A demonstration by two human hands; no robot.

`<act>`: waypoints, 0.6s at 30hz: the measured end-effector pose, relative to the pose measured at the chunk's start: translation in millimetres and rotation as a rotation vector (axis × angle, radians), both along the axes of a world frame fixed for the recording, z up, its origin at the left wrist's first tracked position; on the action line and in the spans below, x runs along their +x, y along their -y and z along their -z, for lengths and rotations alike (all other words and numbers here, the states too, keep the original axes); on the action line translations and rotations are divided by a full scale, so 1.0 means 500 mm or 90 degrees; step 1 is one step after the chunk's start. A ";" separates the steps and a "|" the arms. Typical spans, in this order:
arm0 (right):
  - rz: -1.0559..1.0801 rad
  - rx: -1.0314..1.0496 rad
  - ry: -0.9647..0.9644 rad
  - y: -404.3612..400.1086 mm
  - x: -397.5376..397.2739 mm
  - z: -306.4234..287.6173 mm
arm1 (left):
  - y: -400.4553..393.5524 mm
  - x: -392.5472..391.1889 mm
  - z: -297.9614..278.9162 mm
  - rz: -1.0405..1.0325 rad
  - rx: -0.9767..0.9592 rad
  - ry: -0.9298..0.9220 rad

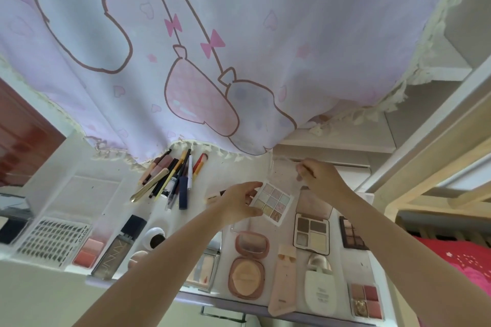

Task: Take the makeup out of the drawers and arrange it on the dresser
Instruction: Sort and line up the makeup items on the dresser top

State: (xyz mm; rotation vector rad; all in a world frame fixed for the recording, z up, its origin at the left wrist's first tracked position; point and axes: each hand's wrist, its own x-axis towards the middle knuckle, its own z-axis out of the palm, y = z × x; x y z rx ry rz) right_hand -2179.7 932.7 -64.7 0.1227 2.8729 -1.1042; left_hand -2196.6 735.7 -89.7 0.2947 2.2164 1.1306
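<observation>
A person's left hand [240, 203] pinches a square nine-pan pastel eyeshadow palette [273, 201] (lid open, turned diamond-wise, one corner toward the curtain) above the white dresser top [228, 167]. The right hand [320, 176] grips its clear plastic lid [283, 170], standing upright behind the pans.

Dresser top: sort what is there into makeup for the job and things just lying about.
Job:
pale nine-pan eyeshadow palette, gripped by left hand
right hand, pinching a thin item
bundle of pens and pencils
round pink open powder compact
four-pan brown palette

Lying about:
pink cartoon-print curtain
red bedding
</observation>
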 end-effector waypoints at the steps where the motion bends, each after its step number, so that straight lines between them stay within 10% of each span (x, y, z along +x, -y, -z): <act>1: -0.030 0.054 0.010 0.004 -0.007 0.007 | -0.002 -0.002 0.011 0.012 -0.044 -0.017; 8: -0.195 0.377 0.083 0.040 -0.033 0.064 | -0.028 -0.011 0.073 0.026 -0.169 0.049; 18: -0.226 0.443 0.118 0.045 -0.042 0.138 | -0.062 -0.005 0.122 0.117 -0.337 0.009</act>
